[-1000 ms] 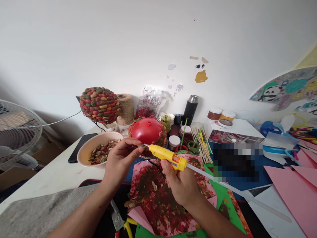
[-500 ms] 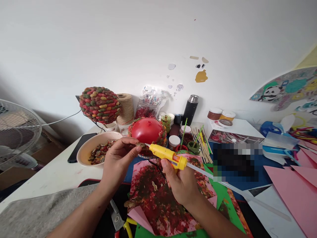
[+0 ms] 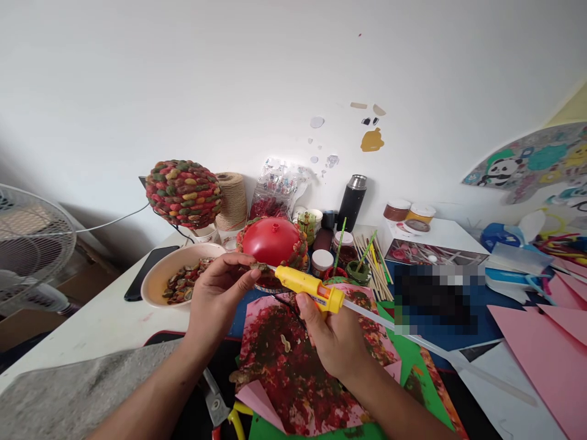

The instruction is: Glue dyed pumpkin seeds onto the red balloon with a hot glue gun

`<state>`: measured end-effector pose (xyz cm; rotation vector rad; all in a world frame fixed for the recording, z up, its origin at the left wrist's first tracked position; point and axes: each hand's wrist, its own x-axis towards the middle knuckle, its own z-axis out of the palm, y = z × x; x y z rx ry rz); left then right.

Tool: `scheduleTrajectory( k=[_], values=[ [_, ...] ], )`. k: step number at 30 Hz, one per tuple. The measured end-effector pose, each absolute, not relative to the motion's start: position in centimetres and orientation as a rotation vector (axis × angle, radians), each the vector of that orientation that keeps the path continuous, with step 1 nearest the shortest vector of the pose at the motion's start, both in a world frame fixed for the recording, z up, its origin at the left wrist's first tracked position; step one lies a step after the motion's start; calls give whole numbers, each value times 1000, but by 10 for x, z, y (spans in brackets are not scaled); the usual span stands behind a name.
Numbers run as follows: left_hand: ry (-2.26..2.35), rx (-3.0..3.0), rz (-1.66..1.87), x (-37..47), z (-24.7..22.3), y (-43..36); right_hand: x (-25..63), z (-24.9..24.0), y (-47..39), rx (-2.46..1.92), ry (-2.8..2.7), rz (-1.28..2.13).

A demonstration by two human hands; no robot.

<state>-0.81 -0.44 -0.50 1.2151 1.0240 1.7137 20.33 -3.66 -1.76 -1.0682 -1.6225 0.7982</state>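
Observation:
My left hand [image 3: 213, 299] pinches a small painted peanut shell [image 3: 260, 267] between thumb and fingertips. In my right hand [image 3: 337, 342] is a yellow hot glue gun [image 3: 300, 281], its nozzle at the shell and a long clear glue stick [image 3: 394, 322] running out of its back. Just behind them rests a red balloon [image 3: 273, 239], ringed with painted shells. Left of my left hand, a peach bowl [image 3: 153, 278] holds more painted shells. Paint-smeared pink paper [image 3: 302, 391] lies below my hands, with a pale peanut shell [image 3: 285, 343] on it.
A shell-covered ball [image 3: 183, 194] stands by a twine spool [image 3: 232, 201] at the back left. Paint jars [image 3: 321, 263], wooden sticks and a black thermos [image 3: 352, 205] line the back. Pliers [image 3: 215, 400] lie near the front, a grey cloth [image 3: 87, 391] to the left.

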Motion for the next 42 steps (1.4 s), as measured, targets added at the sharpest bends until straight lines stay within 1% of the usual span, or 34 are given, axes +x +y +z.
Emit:
scheduleTrajectory(
  k=[15, 36, 42],
  values=[
    [1025, 1253, 1726, -9, -7, -3, 204, -18, -36, -1094, -1643, 796],
    [1030, 1193, 1711, -10, -10, -1, 203, -29, -36, -1039, -1615, 888],
    [995, 1197, 1714, -8, -4, -1, 205, -29, -35, -1021, -1587, 907]
  ],
)
